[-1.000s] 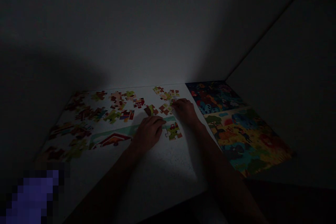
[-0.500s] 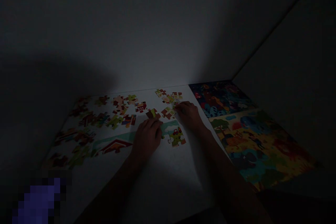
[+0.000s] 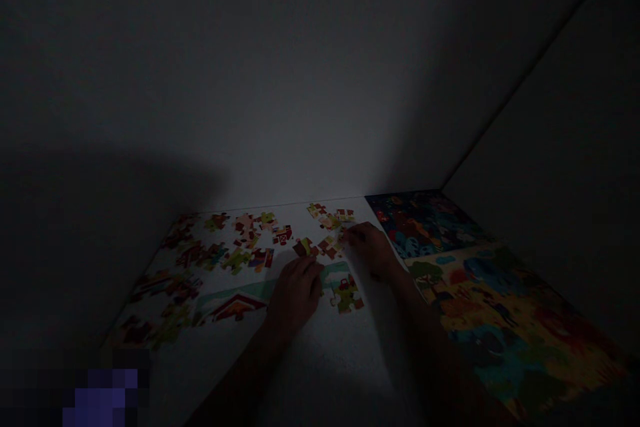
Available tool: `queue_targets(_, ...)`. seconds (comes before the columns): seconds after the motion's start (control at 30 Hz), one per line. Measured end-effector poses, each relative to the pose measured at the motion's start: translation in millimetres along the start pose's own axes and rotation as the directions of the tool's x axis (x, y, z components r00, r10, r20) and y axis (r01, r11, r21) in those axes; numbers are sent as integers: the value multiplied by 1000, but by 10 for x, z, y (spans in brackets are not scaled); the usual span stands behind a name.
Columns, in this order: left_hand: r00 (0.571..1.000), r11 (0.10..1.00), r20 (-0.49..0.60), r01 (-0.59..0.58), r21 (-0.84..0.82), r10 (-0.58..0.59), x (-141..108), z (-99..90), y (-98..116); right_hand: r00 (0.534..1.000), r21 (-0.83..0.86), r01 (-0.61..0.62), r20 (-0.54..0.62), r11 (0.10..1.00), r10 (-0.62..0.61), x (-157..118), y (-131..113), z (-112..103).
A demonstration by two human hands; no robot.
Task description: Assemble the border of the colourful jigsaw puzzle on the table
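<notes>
On a white surface, my left hand (image 3: 296, 287) rests palm down over a partly joined puzzle strip (image 3: 240, 301) with a red roof, its fingers near a brown and green piece (image 3: 305, 247). My right hand (image 3: 369, 248) has its fingers bent together at the right edge of some joined pieces (image 3: 331, 247); whether a piece is between the fingertips is too dark to tell. Below and between the hands lies a joined section with a small red vehicle (image 3: 346, 293). Farther back are more light and brown pieces (image 3: 327, 219).
Many loose puzzle pieces (image 3: 195, 253) spread over the left side. At the right lie two finished puzzles, a dark blue one (image 3: 425, 223) and a yellow one with animals (image 3: 493, 307). A pale wall (image 3: 300, 80) stands behind. The scene is dim.
The whole view has shifted, so the puzzles and hands appear lower and slightly right. My right hand has drawn slightly away from the pieces; my left hand stays in place.
</notes>
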State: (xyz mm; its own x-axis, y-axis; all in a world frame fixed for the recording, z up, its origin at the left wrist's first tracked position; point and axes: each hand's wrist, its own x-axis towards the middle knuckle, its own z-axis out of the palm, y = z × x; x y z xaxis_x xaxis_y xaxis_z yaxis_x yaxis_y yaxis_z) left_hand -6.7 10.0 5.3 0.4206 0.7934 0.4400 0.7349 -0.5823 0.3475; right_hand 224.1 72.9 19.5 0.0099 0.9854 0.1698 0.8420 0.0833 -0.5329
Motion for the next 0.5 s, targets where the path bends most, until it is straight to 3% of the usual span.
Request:
queue_targets(0.17,1000,1000,-27,5,-7,-5,1,16,-13,992,66,-75,-92,995,81,422,90,-39)
queue_targets(0.33,1000,1000,-16,22,-6,-22,-11,28,-29,969,205,-113,-196,972,154,683,269,162)
queue_targets(0.5,999,999,9,-41,-9,41,-10,7,-21,975,202,-134,-151,970,166,735,398,257)
